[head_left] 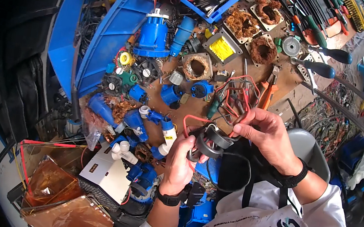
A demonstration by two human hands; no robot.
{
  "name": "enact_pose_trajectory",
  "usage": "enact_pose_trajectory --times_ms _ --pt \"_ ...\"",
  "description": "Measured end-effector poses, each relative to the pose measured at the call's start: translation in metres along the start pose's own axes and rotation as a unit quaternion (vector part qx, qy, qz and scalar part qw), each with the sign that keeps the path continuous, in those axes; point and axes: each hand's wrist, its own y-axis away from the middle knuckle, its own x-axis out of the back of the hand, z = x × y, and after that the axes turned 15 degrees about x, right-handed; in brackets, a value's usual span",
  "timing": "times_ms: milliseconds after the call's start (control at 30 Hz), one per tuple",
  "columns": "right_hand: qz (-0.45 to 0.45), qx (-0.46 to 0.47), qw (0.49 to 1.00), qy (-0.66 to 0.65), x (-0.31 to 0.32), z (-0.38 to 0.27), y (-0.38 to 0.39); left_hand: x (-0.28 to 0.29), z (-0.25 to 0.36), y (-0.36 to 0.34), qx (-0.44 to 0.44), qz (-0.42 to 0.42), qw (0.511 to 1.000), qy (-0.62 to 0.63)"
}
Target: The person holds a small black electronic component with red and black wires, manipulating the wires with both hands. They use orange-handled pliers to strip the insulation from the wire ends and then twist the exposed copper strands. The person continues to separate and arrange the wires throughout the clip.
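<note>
My left hand is closed around a black coil-like part, with rounded black pieces and red and black wires coming out of it. Above and right of it, my right hand pinches a red wire between thumb and forefinger. The loose red and black leads loop over the workbench behind both hands. Orange-handled pliers lie just beyond my right hand, and a green-handled screwdriver lies among the wires.
The cluttered board holds blue plugs, metal cores and hand tools. Blue crates stand at upper left, a white box and copper sheets at lower left, a grey bin to the right.
</note>
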Motion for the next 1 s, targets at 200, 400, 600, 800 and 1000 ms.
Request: enact_pose_trajectory --times_ms 200,400,600,800,1000 --pt "-0.002 0.018 1.0 0.025 0.002 -0.005 0.002 -0.006 -0.003 0.001 0.001 -0.013 1.0 0.02" --pt "-0.009 0.045 0.999 0.01 -0.004 0.0 0.006 -0.014 -0.002 0.002 -0.017 0.042 0.999 -0.013" --pt "-0.026 0.075 0.996 0.039 0.001 0.009 0.008 0.002 -0.005 0.0 -0.015 0.022 0.999 -0.018" --pt "0.004 -0.015 1.0 -0.018 0.003 -0.006 0.007 -0.012 -0.001 0.002 -0.044 0.065 0.997 -0.001" --pt "-0.028 -0.094 0.991 -0.088 0.016 -0.012 0.004 -0.01 -0.004 0.002 -0.075 0.068 0.993 -0.065"
